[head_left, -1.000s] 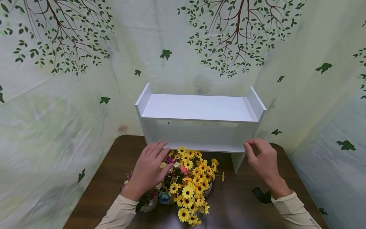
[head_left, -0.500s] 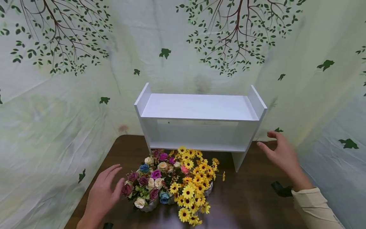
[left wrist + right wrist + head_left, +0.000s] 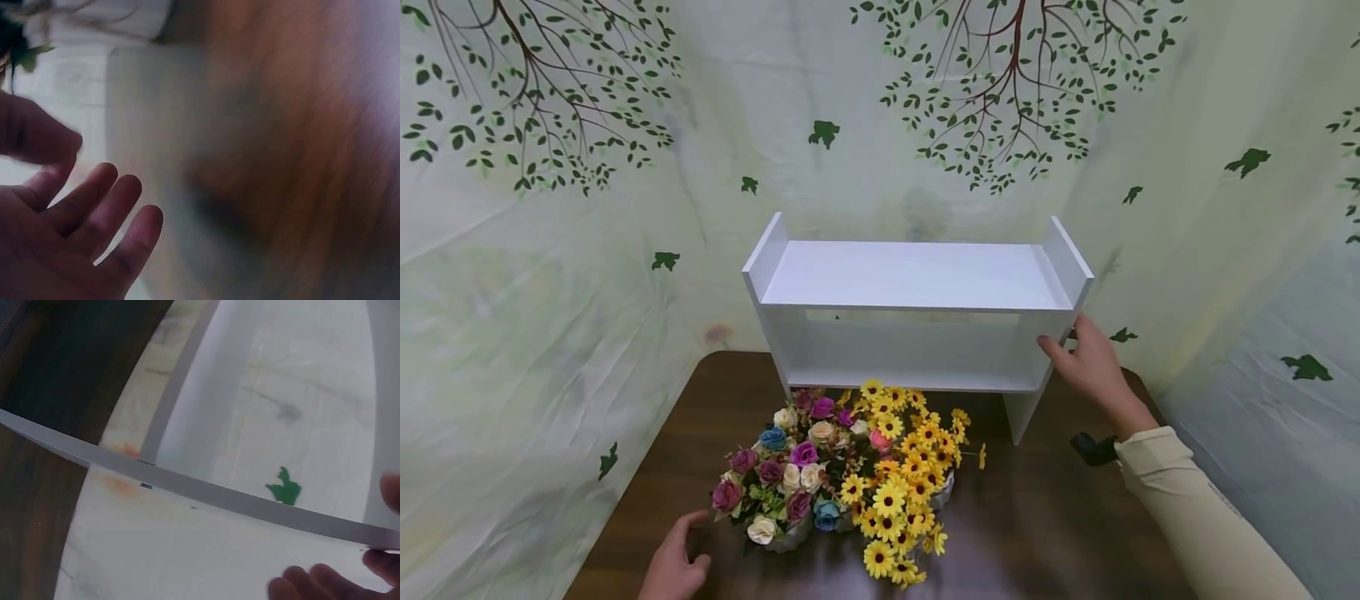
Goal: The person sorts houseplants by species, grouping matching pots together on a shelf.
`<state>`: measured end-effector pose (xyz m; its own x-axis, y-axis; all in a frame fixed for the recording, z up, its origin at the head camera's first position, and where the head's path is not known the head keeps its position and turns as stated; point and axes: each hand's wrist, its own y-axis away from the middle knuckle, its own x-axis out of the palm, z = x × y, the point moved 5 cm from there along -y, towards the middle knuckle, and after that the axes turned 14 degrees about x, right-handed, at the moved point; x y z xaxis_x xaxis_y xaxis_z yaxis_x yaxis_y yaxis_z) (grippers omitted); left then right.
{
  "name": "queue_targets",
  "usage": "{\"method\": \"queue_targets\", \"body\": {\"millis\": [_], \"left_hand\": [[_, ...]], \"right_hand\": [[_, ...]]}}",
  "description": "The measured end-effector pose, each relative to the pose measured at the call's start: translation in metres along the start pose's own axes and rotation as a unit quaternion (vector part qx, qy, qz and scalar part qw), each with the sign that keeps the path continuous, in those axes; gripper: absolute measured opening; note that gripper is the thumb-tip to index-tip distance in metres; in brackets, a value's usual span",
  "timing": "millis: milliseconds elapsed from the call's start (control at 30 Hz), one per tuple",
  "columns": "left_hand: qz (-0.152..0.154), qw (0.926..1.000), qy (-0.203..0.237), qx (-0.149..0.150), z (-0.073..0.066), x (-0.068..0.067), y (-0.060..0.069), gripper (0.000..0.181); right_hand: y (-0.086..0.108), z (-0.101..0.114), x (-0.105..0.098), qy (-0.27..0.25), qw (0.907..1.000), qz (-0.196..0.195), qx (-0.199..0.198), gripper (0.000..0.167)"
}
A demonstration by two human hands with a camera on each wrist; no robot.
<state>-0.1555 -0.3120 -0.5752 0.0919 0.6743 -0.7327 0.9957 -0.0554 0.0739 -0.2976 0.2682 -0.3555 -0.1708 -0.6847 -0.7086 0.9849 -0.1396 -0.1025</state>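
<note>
A white two-tier shelf [image 3: 917,275] stands toward the back of the dark wooden table. My right hand [image 3: 1092,367] is at its right side panel, thumb on the inner side and fingers on the outer; the right wrist view has the panel edge [image 3: 269,509] between thumb and index finger [image 3: 378,559]. Low on the left, my left hand [image 3: 673,562] holds nothing, its fingers loosely bent [image 3: 94,194], just left of the mixed roses [image 3: 790,467]. Yellow daisy-like flowers [image 3: 891,500] sit beside the roses, in front of the shelf.
The brown tabletop [image 3: 1022,517] extends around the flowers. Pale cloth printed with branches and leaves [image 3: 850,167] hangs behind and at both sides. Greyish pots [image 3: 790,537] show under the flowers. A black wrist device [image 3: 1093,448] is by my right sleeve.
My left hand has moved away from the flowers, left and down toward the near edge. My right hand went outward, then came back in to the shelf's right panel and took hold there.
</note>
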Motion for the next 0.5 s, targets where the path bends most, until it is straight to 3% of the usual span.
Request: {"method": "queue_targets", "body": {"millis": [100,167,367,500], "left_hand": [[0.02,0.9991,0.033,0.019,0.001,0.014,-0.006,0.075],[0.021,0.9979,0.039,0.047,-0.002,0.021,-0.009,0.086],[-0.055,0.9852,0.027,0.16,-0.02,0.034,-0.018,0.103],[-0.1,0.9775,0.027,0.184,-0.031,0.04,-0.017,0.098]], "right_hand": [[-0.007,-0.003,0.001,-0.008,0.9993,-0.036,-0.006,0.055],[-0.009,-0.006,0.004,-0.009,0.9991,-0.042,0.005,0.051],[-0.012,-0.011,0.013,0.002,0.9978,-0.046,0.047,0.044],[-0.015,-0.012,0.018,0.003,0.9971,-0.062,0.045,0.035]]}}
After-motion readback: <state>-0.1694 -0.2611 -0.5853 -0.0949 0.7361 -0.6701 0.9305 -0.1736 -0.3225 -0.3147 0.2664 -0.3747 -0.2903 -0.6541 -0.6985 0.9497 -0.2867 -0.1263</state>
